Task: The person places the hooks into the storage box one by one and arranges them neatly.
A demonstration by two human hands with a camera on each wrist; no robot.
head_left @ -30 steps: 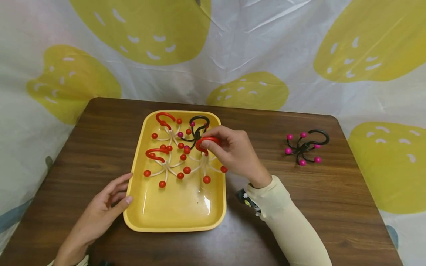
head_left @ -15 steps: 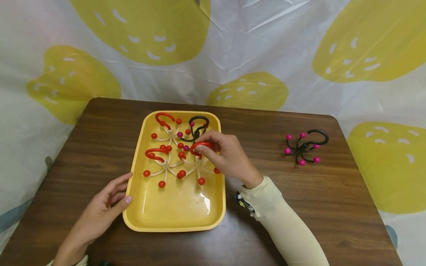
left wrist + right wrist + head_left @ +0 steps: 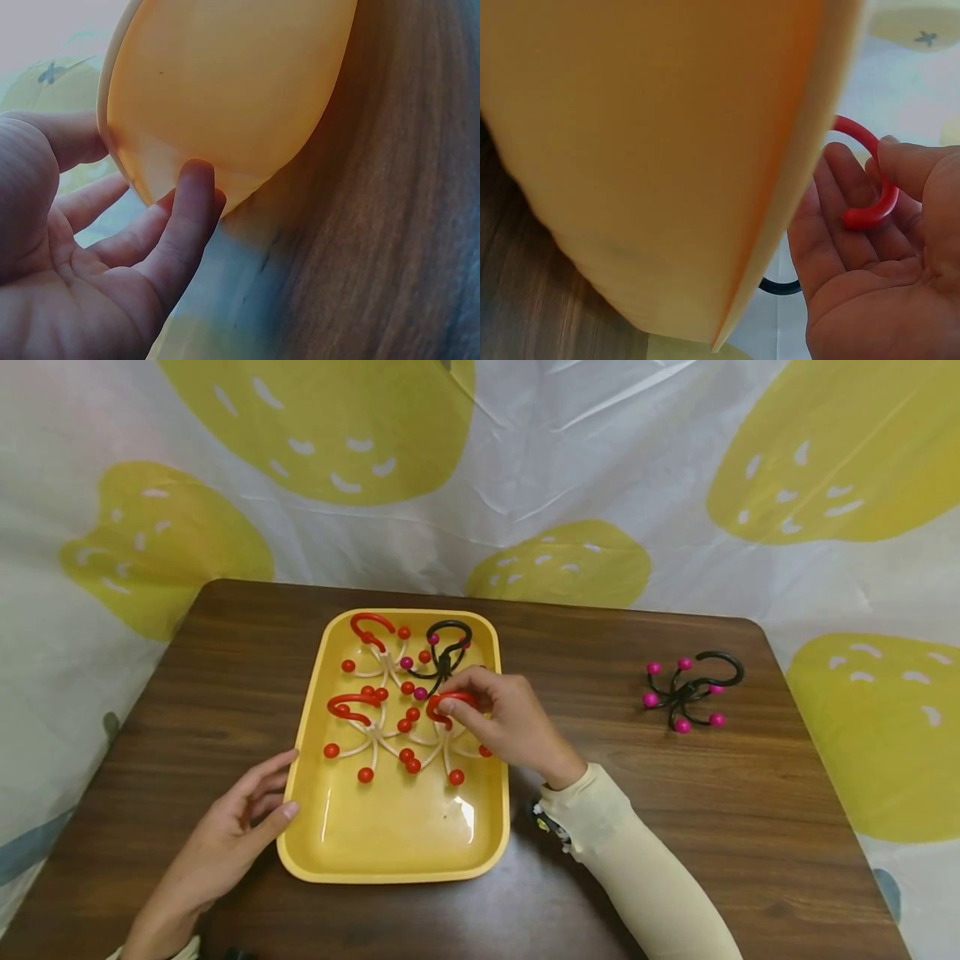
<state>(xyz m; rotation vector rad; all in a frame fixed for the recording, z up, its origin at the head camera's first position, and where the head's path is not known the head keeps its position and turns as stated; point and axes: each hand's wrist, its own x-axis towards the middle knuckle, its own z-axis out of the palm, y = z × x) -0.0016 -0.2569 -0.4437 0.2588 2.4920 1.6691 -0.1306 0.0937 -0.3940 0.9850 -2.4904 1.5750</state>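
Note:
My right hand pinches the red hook handle of a claw massager with white legs and red ball tips, over the right half of the yellow tray. In the right wrist view, the red handle lies between thumb and fingers; the tray wall hides the legs. Fingertips of my left hand touch the tray's left side, the fingers fairly straight against its outer wall in the left wrist view. Two more red-and-white massagers stand in the tray, beside a black one with pink balls.
Another black massager with pink balls stands on the brown wooden table, right of the tray. A white cloth with yellow print hangs behind the table. The tray's front part shows bare yellow bottom.
My right hand has moved left and slightly toward the front of the tray, carrying the red-and-white massager nearer to the one on its left. My left hand has kept its place.

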